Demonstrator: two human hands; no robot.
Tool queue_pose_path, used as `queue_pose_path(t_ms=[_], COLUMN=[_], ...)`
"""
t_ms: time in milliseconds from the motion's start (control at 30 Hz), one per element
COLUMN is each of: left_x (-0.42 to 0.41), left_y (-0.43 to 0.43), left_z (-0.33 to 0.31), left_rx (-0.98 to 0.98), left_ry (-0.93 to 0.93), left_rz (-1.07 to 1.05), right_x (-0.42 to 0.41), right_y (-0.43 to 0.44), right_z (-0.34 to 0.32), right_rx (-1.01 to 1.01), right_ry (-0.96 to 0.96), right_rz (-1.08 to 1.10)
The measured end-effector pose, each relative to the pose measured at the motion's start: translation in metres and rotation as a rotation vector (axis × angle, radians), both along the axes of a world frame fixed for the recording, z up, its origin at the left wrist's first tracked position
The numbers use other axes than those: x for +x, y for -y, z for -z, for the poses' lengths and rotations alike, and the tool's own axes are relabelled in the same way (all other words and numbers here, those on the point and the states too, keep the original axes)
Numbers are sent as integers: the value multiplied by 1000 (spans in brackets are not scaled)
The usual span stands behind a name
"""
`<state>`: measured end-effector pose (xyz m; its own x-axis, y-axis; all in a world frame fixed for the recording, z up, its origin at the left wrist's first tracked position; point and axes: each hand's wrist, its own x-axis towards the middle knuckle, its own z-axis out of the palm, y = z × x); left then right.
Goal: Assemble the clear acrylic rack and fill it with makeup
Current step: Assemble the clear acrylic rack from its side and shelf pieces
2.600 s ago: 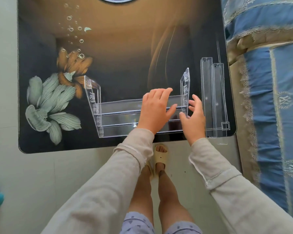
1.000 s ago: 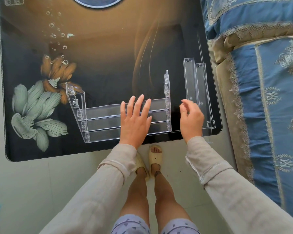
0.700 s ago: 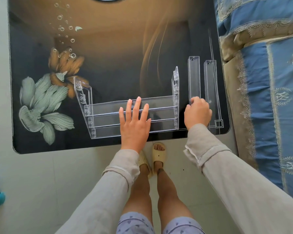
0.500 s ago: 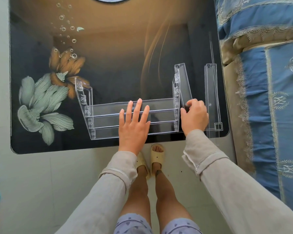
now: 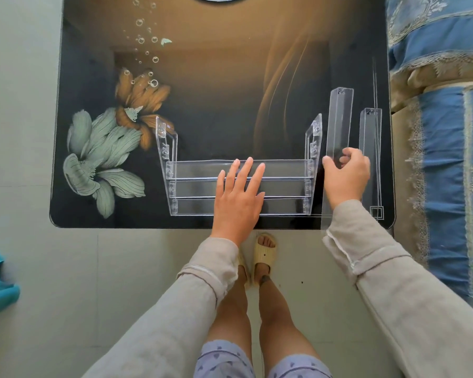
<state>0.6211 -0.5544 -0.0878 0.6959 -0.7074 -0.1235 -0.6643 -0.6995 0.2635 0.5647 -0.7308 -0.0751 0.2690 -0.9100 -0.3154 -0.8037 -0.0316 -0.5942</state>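
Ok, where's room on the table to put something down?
The far half of the table, behind the rack, is bare. So is the left, over the printed flowers. The right edge is crowded: the right hand grips one clear strip, a second strip lies beside it.

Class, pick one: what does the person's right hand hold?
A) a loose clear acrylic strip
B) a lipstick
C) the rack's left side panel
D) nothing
A: the right hand curls round a loose clear strip beside the rack, while the left hand lies flat on the rack's shelves.
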Motion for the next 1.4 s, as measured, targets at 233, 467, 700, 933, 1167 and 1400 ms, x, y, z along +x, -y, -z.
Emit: queue_pose_path(t_ms=[233, 467, 700, 933, 1167, 1400], left_x=[30, 77, 99, 107, 105, 112], left_y=[-32, -49, -52, -52, -49, -44], left_z=[-14, -17, -13, -16, -15, -14], left_rx=[-280, -592, -762, -786, -710, -631], left_ry=[-54, -315, -604, -610, -576, -589], left_rz=[-475, -920, -1047, -1014, -903, -936], right_x=[3, 45, 82, 98, 101, 102], right_y=[-42, -99, -93, -87, -84, -83], right_z=[-63, -48, -29, -24, -18, -23], right_rx=[-212, -243, -313, -334, -289, -290], right_ry=[76, -62, -144, -158, -195, -197], right_rz=[-371, -941, -1075, -1123, -1140, -1151])
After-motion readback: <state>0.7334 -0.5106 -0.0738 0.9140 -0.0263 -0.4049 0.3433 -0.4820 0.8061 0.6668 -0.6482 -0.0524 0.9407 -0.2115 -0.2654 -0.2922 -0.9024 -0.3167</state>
